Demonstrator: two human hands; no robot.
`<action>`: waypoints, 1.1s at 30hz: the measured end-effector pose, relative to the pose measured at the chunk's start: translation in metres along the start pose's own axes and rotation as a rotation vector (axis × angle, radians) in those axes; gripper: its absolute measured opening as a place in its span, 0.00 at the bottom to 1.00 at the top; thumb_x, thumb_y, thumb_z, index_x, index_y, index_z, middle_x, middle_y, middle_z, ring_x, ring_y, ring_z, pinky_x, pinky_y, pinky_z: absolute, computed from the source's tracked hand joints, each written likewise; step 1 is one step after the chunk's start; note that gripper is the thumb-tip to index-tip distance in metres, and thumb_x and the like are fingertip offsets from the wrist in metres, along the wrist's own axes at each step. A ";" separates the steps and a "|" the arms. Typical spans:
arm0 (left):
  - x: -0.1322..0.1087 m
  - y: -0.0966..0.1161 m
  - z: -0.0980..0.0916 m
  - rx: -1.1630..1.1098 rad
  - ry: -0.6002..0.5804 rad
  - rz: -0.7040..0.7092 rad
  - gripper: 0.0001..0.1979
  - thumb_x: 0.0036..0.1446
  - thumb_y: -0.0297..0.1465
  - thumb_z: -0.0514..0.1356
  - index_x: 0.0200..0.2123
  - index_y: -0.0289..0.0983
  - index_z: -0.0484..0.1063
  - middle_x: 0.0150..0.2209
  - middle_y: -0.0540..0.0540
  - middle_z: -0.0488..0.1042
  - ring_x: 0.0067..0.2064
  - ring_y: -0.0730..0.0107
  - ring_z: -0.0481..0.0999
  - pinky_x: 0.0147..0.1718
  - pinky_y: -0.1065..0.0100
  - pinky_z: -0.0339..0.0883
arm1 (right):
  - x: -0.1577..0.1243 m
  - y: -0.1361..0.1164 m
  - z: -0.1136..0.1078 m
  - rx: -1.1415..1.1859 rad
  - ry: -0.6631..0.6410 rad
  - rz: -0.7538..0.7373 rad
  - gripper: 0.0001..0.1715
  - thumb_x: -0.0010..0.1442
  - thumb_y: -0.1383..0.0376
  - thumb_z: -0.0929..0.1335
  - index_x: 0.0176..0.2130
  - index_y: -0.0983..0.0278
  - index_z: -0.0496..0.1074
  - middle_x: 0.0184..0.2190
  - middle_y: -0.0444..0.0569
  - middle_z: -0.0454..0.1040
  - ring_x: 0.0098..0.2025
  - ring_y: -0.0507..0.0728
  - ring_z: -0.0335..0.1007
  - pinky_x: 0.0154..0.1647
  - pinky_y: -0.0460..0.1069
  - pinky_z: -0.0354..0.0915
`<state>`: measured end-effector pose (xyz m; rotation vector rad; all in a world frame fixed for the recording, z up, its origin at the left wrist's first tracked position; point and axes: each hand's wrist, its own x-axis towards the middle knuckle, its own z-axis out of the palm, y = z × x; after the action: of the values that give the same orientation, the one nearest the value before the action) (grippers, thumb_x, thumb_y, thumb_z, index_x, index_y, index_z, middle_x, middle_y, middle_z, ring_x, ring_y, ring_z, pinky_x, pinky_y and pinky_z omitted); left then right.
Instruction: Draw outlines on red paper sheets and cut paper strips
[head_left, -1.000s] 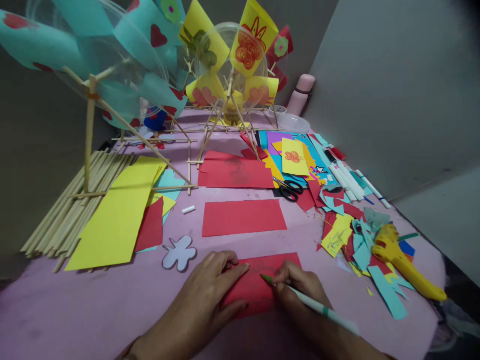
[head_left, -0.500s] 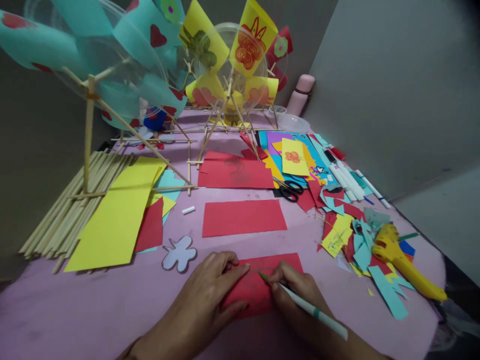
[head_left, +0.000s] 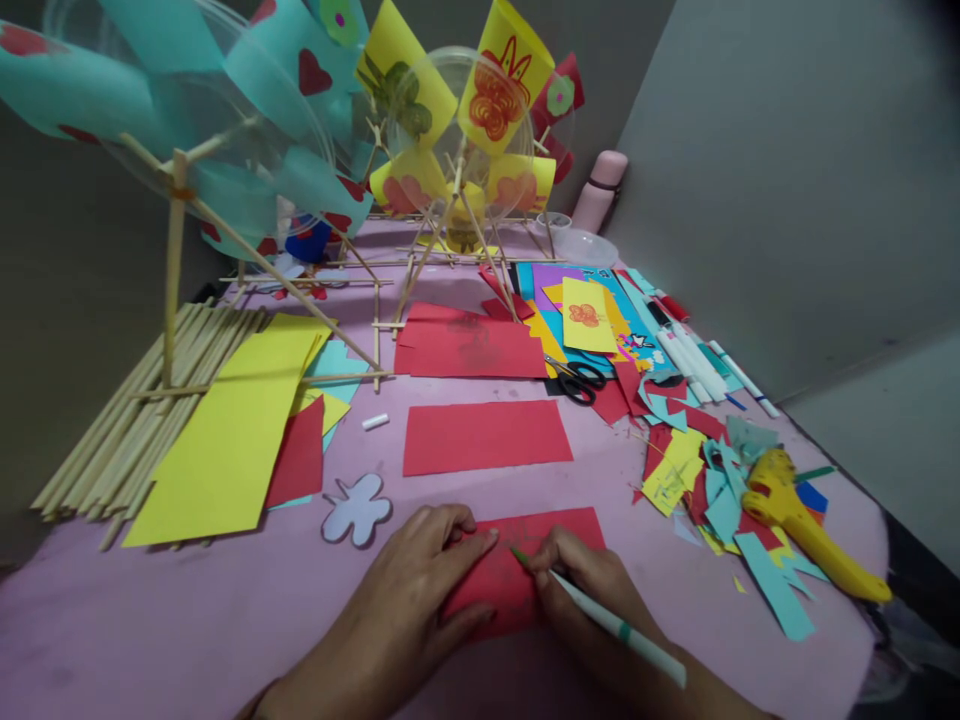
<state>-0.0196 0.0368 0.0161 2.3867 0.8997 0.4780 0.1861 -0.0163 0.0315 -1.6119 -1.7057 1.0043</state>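
Observation:
A green-tipped felt-tip marker [head_left: 616,628] with a white barrel is pinched in my right hand [head_left: 577,580], its tip at the surface of a red paper rectangle [head_left: 501,575]. Faint dark lines show on that paper, partly hidden by my fingers. Across the paper's left side rests my left hand [head_left: 424,575], thumb and fingers apart, pressing it against the table. Left of this hand lies a pale butterfly cutout [head_left: 357,510] with a dark outline. A second red paper rectangle [head_left: 487,438] is just beyond, with more red sheets [head_left: 472,342] behind it, the top one bearing a dark drawing.
Wooden sticks [head_left: 112,430] and yellow paper [head_left: 225,440] lie left. Paper wheels on stick frames [head_left: 176,270] stand behind. To the right are black-handled scissors [head_left: 581,382], paper scraps [head_left: 720,490], markers [head_left: 694,365] and a yellow glue gun [head_left: 810,535]. A pink bottle [head_left: 600,190] stands far back.
The marker tip has shifted slightly left across the red paper, and my right hand has moved a little with it. My left hand stays in place on the paper.

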 end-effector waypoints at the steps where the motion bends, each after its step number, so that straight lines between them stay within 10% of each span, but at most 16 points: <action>1: 0.000 0.000 0.000 0.000 0.005 0.005 0.23 0.57 0.33 0.61 0.56 0.44 0.63 0.49 0.41 0.65 0.49 0.57 0.65 0.45 0.55 0.66 | 0.000 0.000 0.000 -0.004 0.002 -0.005 0.09 0.59 0.64 0.58 0.28 0.61 0.63 0.17 0.38 0.60 0.18 0.50 0.57 0.17 0.43 0.52; 33: 0.000 0.001 0.000 -0.017 0.016 0.007 0.23 0.56 0.32 0.62 0.55 0.43 0.65 0.49 0.41 0.66 0.48 0.57 0.66 0.44 0.55 0.66 | 0.001 0.005 0.002 -0.061 -0.026 -0.152 0.09 0.59 0.68 0.60 0.30 0.62 0.67 0.16 0.39 0.68 0.15 0.49 0.62 0.15 0.42 0.55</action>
<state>-0.0195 0.0361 0.0171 2.3747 0.8911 0.5068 0.1871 -0.0156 0.0267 -1.4862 -1.8617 0.9106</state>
